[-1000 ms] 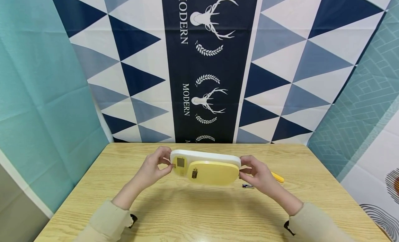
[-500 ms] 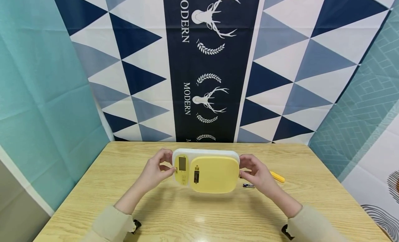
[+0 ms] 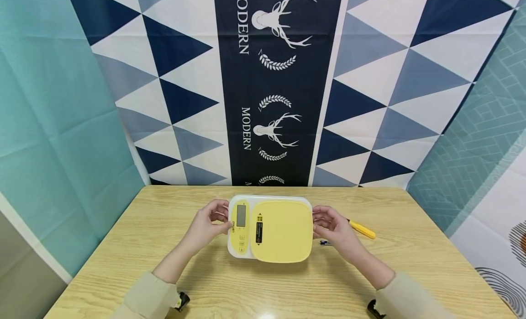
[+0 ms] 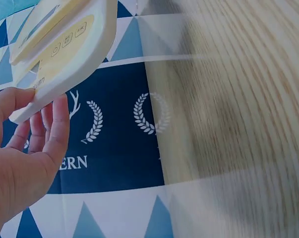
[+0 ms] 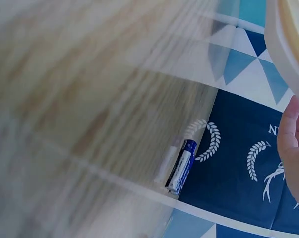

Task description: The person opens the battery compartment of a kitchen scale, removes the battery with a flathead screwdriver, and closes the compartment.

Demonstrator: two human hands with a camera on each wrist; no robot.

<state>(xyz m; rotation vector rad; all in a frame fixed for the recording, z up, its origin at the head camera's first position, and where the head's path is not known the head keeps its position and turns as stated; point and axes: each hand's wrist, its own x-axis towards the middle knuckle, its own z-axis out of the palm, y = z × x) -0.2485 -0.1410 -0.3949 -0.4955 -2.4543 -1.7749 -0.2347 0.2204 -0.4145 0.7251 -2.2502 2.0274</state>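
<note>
A white kitchen scale (image 3: pixel 281 232) with a yellow plate and a small grey display is held level-ish above the table, its top facing up and toward me. My left hand (image 3: pixel 207 225) pinches its left edge, thumb on top and fingers beneath, as the left wrist view also shows with the scale's buttons (image 4: pixel 67 39). At the opposite edge my right hand (image 3: pixel 338 228) holds the scale, fingers curled at its side. In the right wrist view only part of that hand (image 5: pixel 294 144) and a corner of the scale (image 5: pixel 283 44) appear.
A blue and white battery (image 5: pixel 181 168) lies on the wooden table (image 3: pixel 172 209), mostly hidden behind the right hand in the head view. Farther right is a tool with a yellow handle (image 3: pixel 362 229). Patterned cloth (image 3: pixel 271 81) hangs behind the table.
The scale has tilted from nearly edge-on to showing its whole top face, its near edge coming down toward me. Both hands keep their hold, and the right has shifted slightly inward.
</note>
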